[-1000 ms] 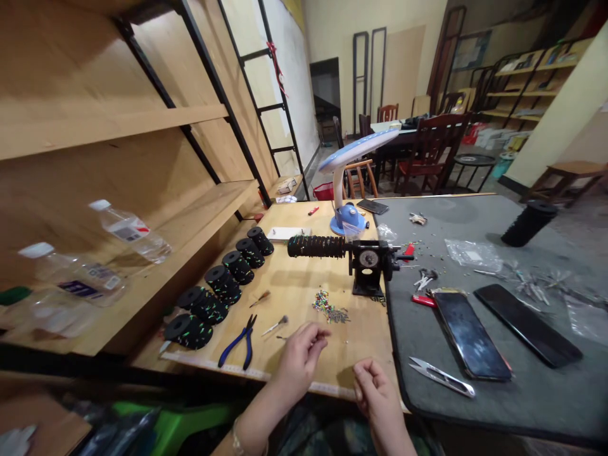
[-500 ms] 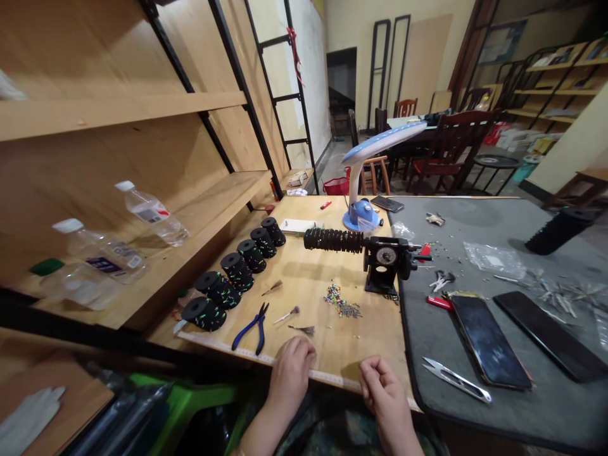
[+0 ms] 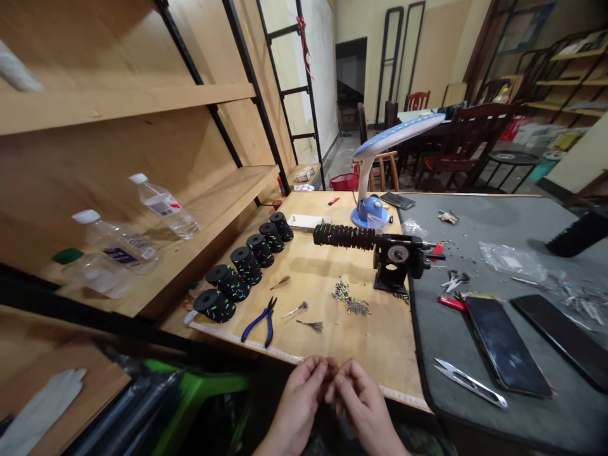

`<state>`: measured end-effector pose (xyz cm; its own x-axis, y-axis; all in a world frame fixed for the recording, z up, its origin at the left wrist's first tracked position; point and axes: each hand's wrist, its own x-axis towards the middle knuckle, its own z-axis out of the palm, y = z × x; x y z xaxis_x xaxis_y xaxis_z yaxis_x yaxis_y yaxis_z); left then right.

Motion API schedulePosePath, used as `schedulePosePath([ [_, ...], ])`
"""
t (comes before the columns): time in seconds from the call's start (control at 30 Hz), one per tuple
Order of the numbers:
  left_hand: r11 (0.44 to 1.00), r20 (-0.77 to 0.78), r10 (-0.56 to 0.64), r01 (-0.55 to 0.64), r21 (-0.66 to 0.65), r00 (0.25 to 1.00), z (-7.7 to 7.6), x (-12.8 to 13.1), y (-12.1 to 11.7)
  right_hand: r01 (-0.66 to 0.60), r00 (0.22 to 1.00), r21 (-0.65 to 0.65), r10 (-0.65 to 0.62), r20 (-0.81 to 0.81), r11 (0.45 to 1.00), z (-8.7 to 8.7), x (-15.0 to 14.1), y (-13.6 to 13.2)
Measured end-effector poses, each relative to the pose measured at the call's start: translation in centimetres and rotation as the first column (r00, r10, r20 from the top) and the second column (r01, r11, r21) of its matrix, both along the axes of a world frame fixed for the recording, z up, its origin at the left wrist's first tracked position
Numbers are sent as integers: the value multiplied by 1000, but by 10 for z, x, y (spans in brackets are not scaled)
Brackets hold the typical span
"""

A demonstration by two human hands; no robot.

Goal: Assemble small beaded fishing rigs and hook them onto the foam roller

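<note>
At the table's front edge my left hand (image 3: 306,389) and my right hand (image 3: 356,392) meet, fingertips pinched close together. Whatever they hold, if anything, is too small to make out. Beyond them lie a pile of small coloured beads (image 3: 341,291) and a heap of tiny grey pieces (image 3: 358,308). Left of these are several bristle bundles, one a dark tuft (image 3: 311,326), and blue-handled pliers (image 3: 259,323). Behind the beads, a black winding device (image 3: 396,259) carries a black foam roller (image 3: 344,237) wrapped with line.
Black foam spools (image 3: 247,265) stand in a row at the left. A blue desk lamp (image 3: 370,209) is at the back. On the grey mat (image 3: 422,354) lie thread snips (image 3: 470,382), a phone (image 3: 506,342) and plastic bags. Bottles (image 3: 166,206) rest on the left shelf.
My right hand has come left and my left hand slightly right, so their fingertips now meet. The left hand has drawn back from near the beads. The view has swung left.
</note>
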<state>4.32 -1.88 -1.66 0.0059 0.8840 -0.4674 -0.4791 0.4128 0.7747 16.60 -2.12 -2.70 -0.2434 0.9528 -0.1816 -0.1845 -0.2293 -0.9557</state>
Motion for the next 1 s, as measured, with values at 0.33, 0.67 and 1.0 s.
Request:
schedulePosePath([
  [0.33, 995, 176, 44, -28, -93, 983, -3, -6, 0, -66, 996, 6, 66, 60, 998, -4, -9, 3],
  [0.67, 997, 177, 7, 6, -77, 984, -2, -8, 0, -87, 992, -25, 89, 88, 996, 0, -11, 7],
  [1.0, 997, 161, -20, 31, -72, 987, -3, -10, 0, -81, 993, -34, 84, 78, 996, 4, -11, 6],
])
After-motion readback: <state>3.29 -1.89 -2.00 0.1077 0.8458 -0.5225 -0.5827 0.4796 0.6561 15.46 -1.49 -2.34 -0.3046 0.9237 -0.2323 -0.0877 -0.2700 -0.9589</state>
